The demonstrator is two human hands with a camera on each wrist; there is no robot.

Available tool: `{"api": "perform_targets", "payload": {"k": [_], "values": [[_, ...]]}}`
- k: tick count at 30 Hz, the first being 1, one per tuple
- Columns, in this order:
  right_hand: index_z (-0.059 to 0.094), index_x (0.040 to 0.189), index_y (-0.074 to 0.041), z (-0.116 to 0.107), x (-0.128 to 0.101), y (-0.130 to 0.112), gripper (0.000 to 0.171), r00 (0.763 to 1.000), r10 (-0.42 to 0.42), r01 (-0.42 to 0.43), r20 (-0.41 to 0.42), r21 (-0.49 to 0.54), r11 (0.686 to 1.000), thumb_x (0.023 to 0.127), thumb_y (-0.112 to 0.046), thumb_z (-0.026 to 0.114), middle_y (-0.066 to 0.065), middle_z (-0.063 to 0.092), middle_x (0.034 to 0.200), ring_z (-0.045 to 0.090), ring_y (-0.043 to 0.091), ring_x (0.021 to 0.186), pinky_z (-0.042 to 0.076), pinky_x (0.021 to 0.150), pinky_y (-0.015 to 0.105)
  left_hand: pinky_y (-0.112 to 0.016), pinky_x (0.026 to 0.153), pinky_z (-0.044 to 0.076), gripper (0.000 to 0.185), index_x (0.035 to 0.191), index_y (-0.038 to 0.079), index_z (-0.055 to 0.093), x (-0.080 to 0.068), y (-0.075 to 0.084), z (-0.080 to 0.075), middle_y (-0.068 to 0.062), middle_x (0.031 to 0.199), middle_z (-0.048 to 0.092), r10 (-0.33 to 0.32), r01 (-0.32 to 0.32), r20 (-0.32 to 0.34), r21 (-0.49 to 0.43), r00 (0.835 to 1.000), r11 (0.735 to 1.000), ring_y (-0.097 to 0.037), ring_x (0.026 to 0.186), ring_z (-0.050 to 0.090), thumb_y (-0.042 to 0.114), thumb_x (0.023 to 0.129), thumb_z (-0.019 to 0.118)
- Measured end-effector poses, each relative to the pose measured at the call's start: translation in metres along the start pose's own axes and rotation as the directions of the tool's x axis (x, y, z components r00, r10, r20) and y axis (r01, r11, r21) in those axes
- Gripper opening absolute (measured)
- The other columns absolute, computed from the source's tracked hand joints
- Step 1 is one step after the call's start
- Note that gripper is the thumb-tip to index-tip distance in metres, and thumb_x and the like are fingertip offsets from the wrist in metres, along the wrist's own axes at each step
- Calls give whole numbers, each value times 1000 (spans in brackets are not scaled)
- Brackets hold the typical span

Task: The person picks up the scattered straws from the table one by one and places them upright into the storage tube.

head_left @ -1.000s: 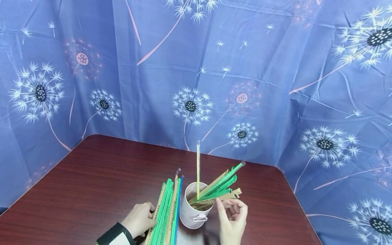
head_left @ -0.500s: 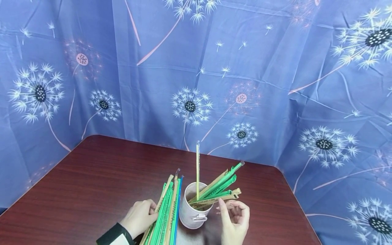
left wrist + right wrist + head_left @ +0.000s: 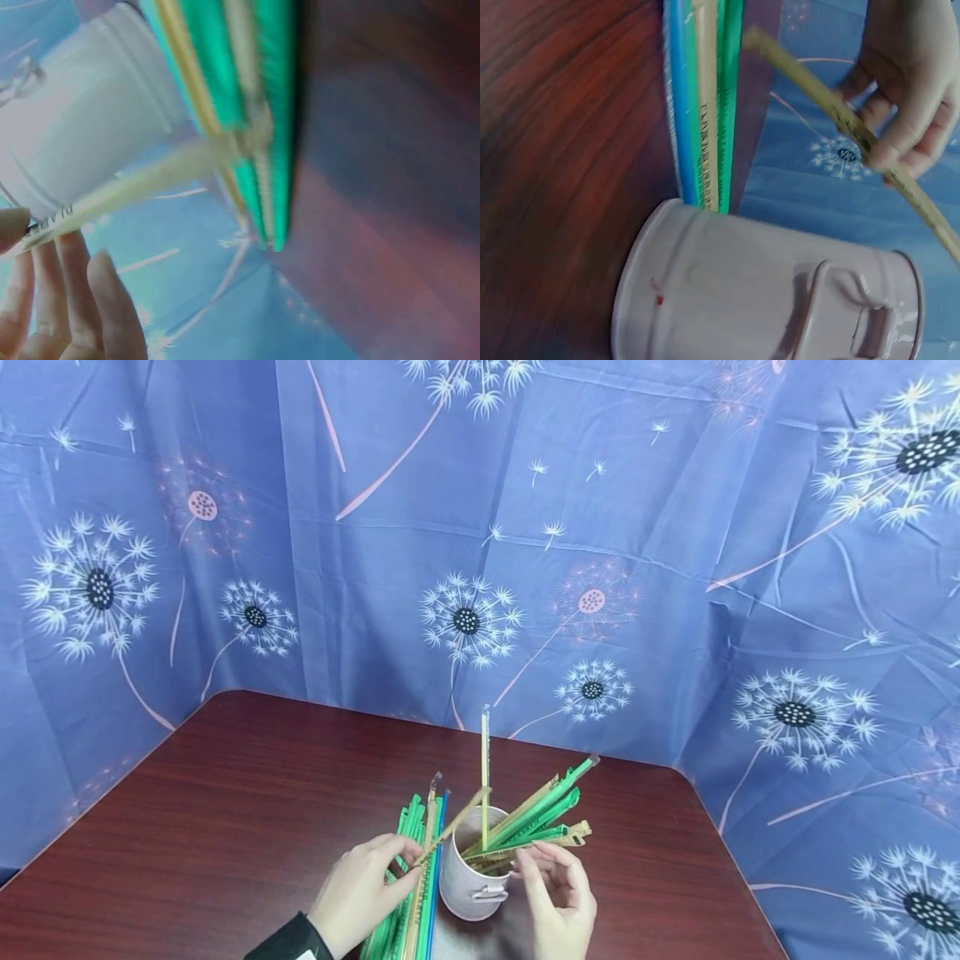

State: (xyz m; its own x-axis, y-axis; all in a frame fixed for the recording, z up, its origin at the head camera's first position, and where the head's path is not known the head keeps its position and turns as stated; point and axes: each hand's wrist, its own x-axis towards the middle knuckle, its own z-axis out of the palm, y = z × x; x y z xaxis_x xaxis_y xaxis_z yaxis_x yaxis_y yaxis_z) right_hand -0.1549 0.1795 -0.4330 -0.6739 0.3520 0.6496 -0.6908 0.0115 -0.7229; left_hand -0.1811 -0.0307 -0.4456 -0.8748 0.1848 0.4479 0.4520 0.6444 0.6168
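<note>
Low in the centre of the head view, the left hand (image 3: 360, 893) pinches one tan straw (image 3: 450, 827) near its lower end, thumb and fingers curled round it, so its tip slants up and right toward the cup (image 3: 468, 885). The pile (image 3: 412, 885) lies flat on the table (image 3: 225, 802) just left of the cup, within reach of that hand. The right hand (image 3: 551, 893), lower centre-right, has its fingers loosely curled at the cup's rim and touches the straws leaning out there (image 3: 536, 818); whether it grips one cannot be told. The straws are thin and stiff, in green, blue and tan paper sleeves. The cup is white, smooth and cylindrical, with a small side handle. The table is glossy dark wood grain, and a blue dandelion-print cloth (image 3: 675, 527) hangs behind.
</note>
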Motion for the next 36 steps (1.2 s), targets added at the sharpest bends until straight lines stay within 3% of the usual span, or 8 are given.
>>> {"api": "perform_targets", "payload": {"k": [6,10,14,22,25,32,36], "values": [[55,118,18,1,-1,1,41,978,-100,93,181,48,995,78,28,57,-2,74,106,72,6,89,57,75,19,-17,58,44,21,88,27,70,-2,11,-1,21,82,61,146,-146,-85,0,986,989,4,75,59,12,77,81],[51,123,20,1,0,5,50,941,-192,168,277,107,980,75,32,56,1,72,115,71,8,98,56,81,21,-17,63,49,26,89,27,70,-2,14,0,19,86,63,235,-236,-114,12,965,972,2,79,60,10,74,83],[49,127,19,0,0,7,56,909,-237,191,343,161,968,74,34,56,4,70,120,72,12,100,57,82,24,-17,64,50,28,91,28,69,-2,15,0,18,89,65,292,-291,-124,27,948,956,1,81,60,10,74,82],[59,107,19,4,3,7,39,867,-333,261,370,233,937,71,35,59,17,72,108,71,14,98,57,80,23,-17,62,49,30,92,29,70,-2,14,2,19,90,65,370,-363,-142,73,918,929,-1,82,61,11,72,84],[60,103,18,6,3,6,33,862,-359,276,357,263,924,73,33,59,16,73,105,71,14,98,56,81,22,-17,63,49,30,92,28,70,-2,14,3,19,89,64,392,-382,-148,90,908,920,-1,82,61,12,71,84],[59,100,20,6,3,4,26,871,-361,274,333,281,920,76,31,59,13,74,105,71,13,97,56,81,21,-17,64,49,30,93,29,70,-2,15,3,20,89,65,379,-373,-134,70,916,925,0,82,60,11,72,83],[60,99,20,5,5,1,24,876,-363,273,316,295,916,78,30,59,15,74,105,72,14,96,57,82,22,-19,65,51,28,92,27,70,-3,15,2,19,91,66,320,-316,-106,58,941,947,-1,84,61,11,72,83]]}}
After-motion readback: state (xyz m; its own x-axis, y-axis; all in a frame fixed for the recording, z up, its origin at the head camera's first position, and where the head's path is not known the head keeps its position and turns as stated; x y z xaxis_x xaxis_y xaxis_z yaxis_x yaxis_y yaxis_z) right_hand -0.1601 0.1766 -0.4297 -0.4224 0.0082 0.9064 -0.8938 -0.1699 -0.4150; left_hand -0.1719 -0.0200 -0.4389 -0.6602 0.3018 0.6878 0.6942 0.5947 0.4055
